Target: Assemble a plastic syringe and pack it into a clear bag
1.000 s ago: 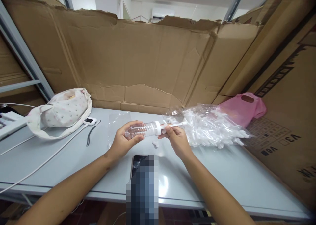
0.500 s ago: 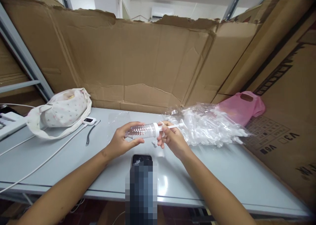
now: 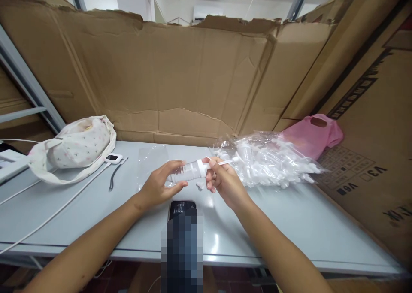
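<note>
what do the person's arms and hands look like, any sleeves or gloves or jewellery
Both forearms are bare from the bottom edge of the picture up to the wrists: no sleeves show. The left hand and the right hand are ungloved. No watch, bracelet or ring is visible on either. Fingernails look short and unpainted, though they are small in the view.

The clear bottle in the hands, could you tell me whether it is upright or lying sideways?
Sideways: the clear bottle lies level between left hand and right hand, white cap pointing right.
</note>
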`<state>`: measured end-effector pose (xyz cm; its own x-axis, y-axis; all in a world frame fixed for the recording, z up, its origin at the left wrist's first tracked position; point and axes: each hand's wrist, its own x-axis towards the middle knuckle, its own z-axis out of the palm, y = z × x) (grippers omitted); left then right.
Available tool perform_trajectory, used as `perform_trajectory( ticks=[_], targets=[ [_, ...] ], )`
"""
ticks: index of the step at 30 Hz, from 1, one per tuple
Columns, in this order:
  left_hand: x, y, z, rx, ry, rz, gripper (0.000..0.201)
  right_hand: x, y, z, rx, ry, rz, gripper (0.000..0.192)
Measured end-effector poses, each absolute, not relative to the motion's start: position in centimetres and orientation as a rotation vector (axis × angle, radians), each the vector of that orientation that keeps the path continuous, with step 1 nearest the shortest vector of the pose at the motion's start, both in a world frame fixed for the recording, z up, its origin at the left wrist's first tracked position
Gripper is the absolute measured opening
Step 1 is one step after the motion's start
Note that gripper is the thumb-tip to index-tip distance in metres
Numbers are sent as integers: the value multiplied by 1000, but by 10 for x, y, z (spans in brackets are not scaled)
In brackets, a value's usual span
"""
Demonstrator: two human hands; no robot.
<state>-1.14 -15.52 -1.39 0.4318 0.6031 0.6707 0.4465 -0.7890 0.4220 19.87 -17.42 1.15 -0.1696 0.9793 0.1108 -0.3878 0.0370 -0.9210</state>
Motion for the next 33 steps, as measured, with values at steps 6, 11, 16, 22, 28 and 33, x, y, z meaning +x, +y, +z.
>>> perform_trajectory(
  ticks=[6,11,16,22,28,33],
  targets=[
    [-8,-148,-16,2515,1172,1169,42,224,-165,22,-774,-1057,1084,28],
    [2,-143,-21,2640,1250,895,38,240,-151,22,-707,-977,998,37],
    [21,-141,-28,2770,1084,560,36,239,-155,29,-606,-990,1230,57],
    [29,-139,-28,2756,1025,461,29,236,-152,26,-705,-1007,1374,50],
    [37,-138,-30,2721,938,511,16,230,-147,16,-759,-983,1394,52],
    [26,-140,-27,2510,1103,694,14,236,-145,17,-732,-936,1368,54]
  ],
)
